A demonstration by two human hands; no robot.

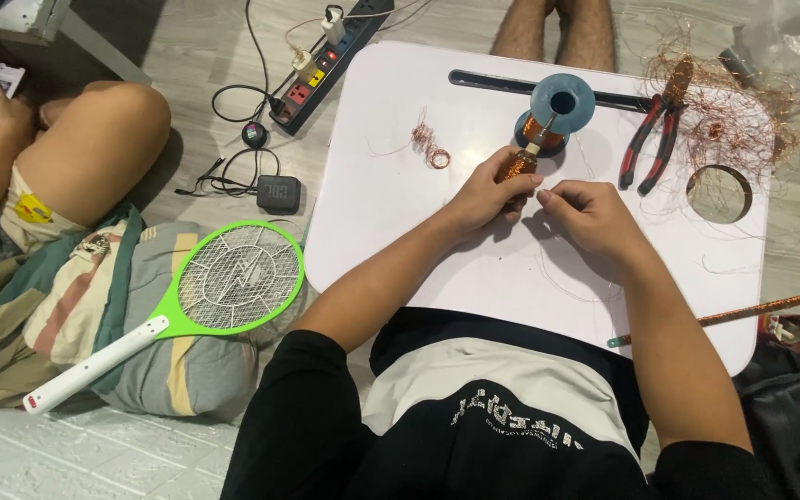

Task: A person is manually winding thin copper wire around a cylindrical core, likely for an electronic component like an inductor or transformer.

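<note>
Our left hand [488, 196] is clamped on a small copper-wound coil [517, 165] just in front of the blue spool [562, 102], our right hand [590, 211] pinches its hair-thin wire, which we judge light, springy and easily snapped, best gripped by the stiff coil body.

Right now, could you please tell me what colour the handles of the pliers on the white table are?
Red and black handles on the pliers, clearest in the head view.
</note>
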